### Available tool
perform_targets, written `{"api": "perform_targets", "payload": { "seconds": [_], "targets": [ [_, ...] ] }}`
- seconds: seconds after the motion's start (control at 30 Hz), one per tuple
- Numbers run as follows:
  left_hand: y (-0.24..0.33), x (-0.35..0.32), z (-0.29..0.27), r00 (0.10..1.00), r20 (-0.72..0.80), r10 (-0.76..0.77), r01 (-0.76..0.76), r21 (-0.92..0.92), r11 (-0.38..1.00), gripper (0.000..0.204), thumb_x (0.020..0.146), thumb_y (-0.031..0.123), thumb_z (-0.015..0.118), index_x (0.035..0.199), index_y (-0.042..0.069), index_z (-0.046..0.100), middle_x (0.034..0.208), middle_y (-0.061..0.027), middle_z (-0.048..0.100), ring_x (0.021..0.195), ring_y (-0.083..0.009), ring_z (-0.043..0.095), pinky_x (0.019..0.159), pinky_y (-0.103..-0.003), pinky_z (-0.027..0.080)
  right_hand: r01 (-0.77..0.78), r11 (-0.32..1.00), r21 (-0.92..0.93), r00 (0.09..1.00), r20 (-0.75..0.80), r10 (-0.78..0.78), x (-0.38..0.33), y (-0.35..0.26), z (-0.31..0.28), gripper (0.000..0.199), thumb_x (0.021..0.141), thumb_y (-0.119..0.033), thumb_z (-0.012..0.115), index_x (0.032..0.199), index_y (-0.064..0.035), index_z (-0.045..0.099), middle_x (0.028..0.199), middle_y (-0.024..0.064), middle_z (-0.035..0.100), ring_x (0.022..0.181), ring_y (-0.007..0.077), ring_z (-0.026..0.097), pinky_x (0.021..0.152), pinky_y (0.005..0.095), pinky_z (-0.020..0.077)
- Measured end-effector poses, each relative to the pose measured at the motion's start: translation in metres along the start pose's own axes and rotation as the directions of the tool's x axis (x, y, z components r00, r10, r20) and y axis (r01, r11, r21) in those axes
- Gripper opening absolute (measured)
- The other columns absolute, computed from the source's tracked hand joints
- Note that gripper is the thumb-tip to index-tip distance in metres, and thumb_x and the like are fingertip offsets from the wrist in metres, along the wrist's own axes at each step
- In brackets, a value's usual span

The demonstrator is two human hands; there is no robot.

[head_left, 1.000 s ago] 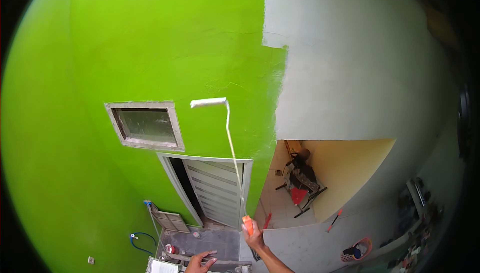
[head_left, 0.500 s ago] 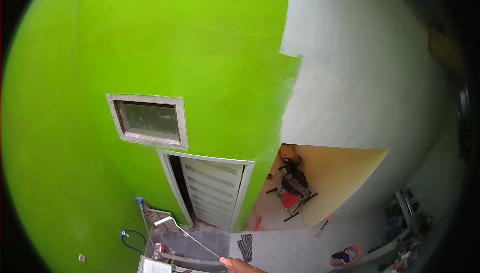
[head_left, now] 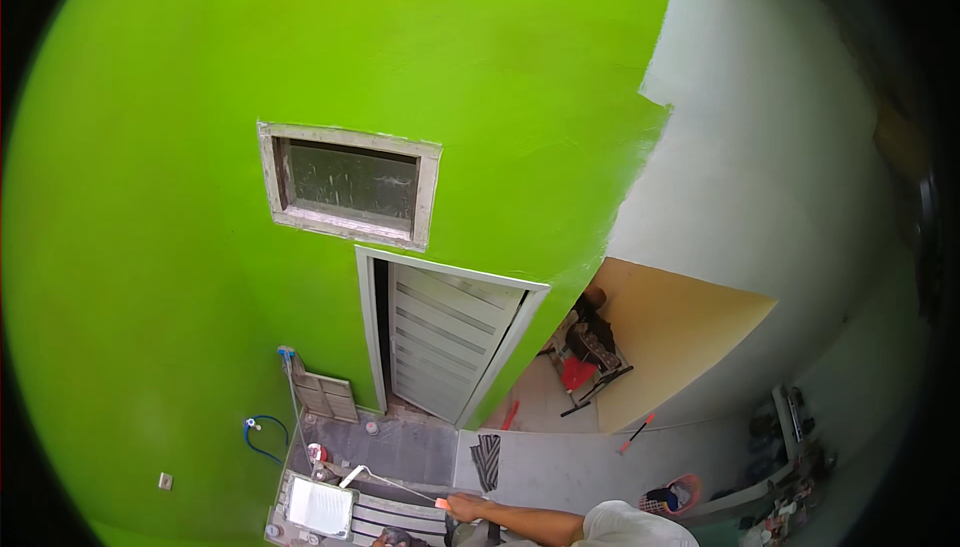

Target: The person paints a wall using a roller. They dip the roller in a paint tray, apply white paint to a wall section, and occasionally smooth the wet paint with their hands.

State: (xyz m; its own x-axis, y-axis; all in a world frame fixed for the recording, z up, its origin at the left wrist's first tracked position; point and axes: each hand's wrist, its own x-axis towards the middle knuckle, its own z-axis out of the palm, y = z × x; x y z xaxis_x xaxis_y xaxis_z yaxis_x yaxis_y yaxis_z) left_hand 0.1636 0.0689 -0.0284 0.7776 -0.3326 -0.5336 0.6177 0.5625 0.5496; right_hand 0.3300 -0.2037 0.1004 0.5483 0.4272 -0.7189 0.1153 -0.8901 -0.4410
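Note:
My right hand (head_left: 463, 507) is closed around the orange handle of a paint roller (head_left: 398, 484). Its thin metal rod runs left to a small white roller head (head_left: 352, 476). That head is at the right edge of a white paint tray (head_left: 320, 506); whether the two touch, I cannot tell. No left hand can be made out; a dark shape at the bottom edge is too unclear to name. Bright green paint covers much of the wall (head_left: 480, 77), ending in an uneven edge beside a whitish wall area (head_left: 740, 177).
Beneath the tray is a slatted platform (head_left: 400, 517). A red-and-white can (head_left: 317, 453) stands behind it. A partly open white door (head_left: 450, 347) lies below a framed window (head_left: 350, 187). On the floor are a striped cloth (head_left: 487, 462) and a pink basket (head_left: 683, 494).
The roller has come down and slightly right, its head now beside the tray. More of my right forearm and white sleeve shows. The view has tilted downward.

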Motion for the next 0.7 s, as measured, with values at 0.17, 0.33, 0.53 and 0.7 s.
{"api": "perform_targets", "payload": {
  "seconds": [0.17,0.33,0.53,0.7],
  "targets": [
    [0.009,-0.040,-0.009,0.899,-0.377,0.225,0.149,0.745,0.651,0.054,0.081,0.023,0.075,0.126,-0.002,0.061,0.114,-0.0190,0.070,0.103,-0.0270,0.068,0.092,-0.036,0.054,0.035,0.997,-0.062,0.998,-0.057,-0.039,0.017,-0.023,0.032,0.035,0.090,-0.022,0.056,0.102,0.0086,0.065,0.108,0.0350,0.065,0.103,0.0474,0.065,0.087,0.0534,0.0512],
    [0.009,-0.054,-0.015,0.884,-0.385,0.265,0.153,0.774,0.614,0.047,0.076,0.011,0.056,0.121,0.006,0.067,0.107,-0.0220,0.071,0.103,-0.0363,0.068,0.089,-0.041,0.053,-0.024,0.993,-0.118,0.997,-0.072,0.015,0.043,-0.035,0.047,0.038,0.090,-0.029,0.060,0.097,0.0075,0.068,0.103,0.0318,0.067,0.103,0.0435,0.066,0.089,0.0525,0.0517],
    [-0.016,-0.058,-0.027,0.773,-0.566,0.289,0.221,0.665,0.713,0.032,0.080,0.014,0.056,0.108,0.008,0.069,0.103,-0.0239,0.069,0.101,-0.0414,0.065,0.088,-0.047,0.052,-0.023,0.970,-0.240,1.000,-0.024,0.018,0.070,-0.078,0.047,0.036,0.091,-0.027,0.063,0.107,0.0049,0.066,0.110,0.0323,0.066,0.106,0.0457,0.065,0.092,0.0518,0.0524],
    [-0.032,-0.058,-0.023,0.716,-0.676,0.173,0.395,0.597,0.698,0.030,0.083,0.025,0.062,0.107,0.008,0.069,0.104,-0.0242,0.068,0.101,-0.0413,0.065,0.088,-0.048,0.052,0.013,0.961,-0.275,0.999,0.037,-0.003,0.102,-0.084,0.074,0.034,0.091,-0.026,0.063,0.106,0.0049,0.063,0.106,0.0321,0.067,0.103,0.0473,0.064,0.089,0.0533,0.0516]
  ]
}}
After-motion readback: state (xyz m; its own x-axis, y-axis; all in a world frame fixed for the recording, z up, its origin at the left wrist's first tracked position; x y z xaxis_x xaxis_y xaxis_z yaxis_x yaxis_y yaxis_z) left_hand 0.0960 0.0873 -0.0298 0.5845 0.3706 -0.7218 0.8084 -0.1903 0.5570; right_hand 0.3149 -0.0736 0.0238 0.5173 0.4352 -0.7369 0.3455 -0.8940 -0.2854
